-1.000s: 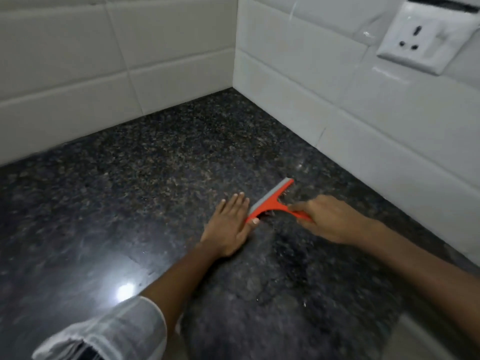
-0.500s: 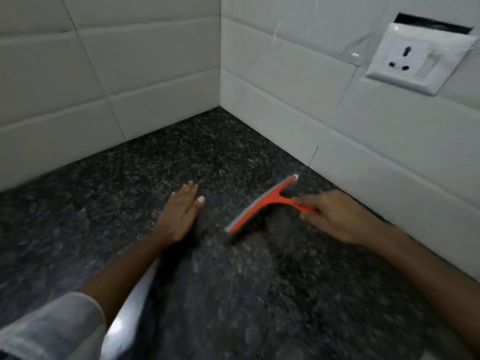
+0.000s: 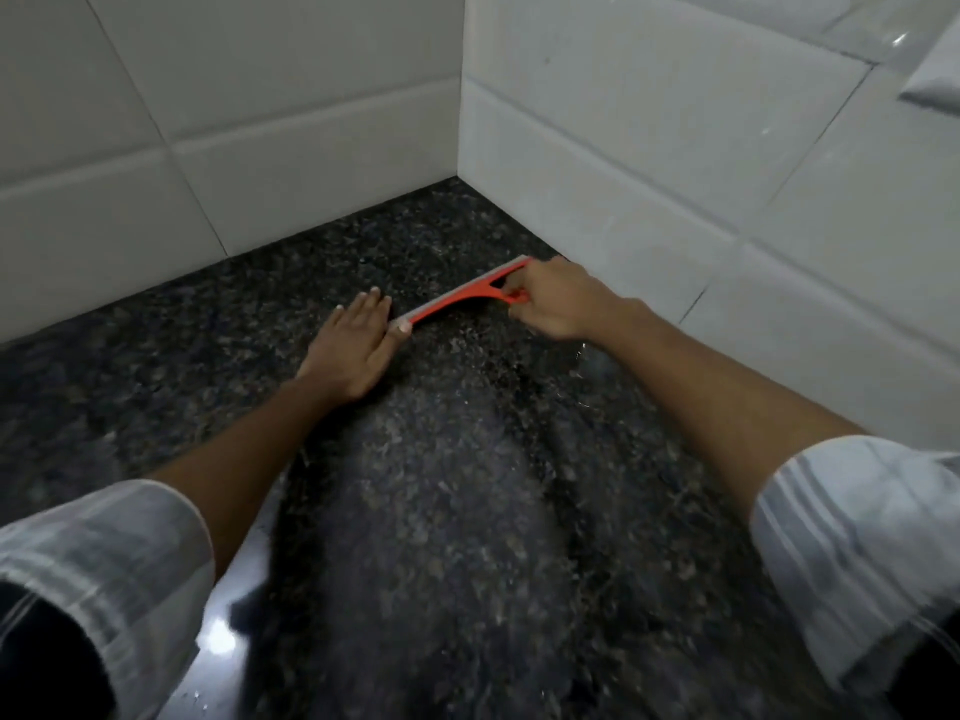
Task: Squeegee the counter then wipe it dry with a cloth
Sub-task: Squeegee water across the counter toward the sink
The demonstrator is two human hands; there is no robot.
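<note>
Counter (image 3: 441, 511) of dark speckled granite meets white tiled walls (image 3: 649, 148) in a far corner. Rolled pale sleeves (image 3: 857, 537) frame both forearms. Left hand (image 3: 353, 345) lies flat on the stone, fingers straight and together, thumb tip touching the near end of the blade. Right hand (image 3: 558, 304) curls its fingers around the handle. Orange squeegee (image 3: 462, 296) rests blade-down on the counter between the hands, near the corner, its far end just beside the right wall.

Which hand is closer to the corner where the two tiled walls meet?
Right. The right hand grips the orange squeegee close to the right wall, just short of the corner. The left hand lies flat on the counter, farther out, at the blade's other end.
</note>
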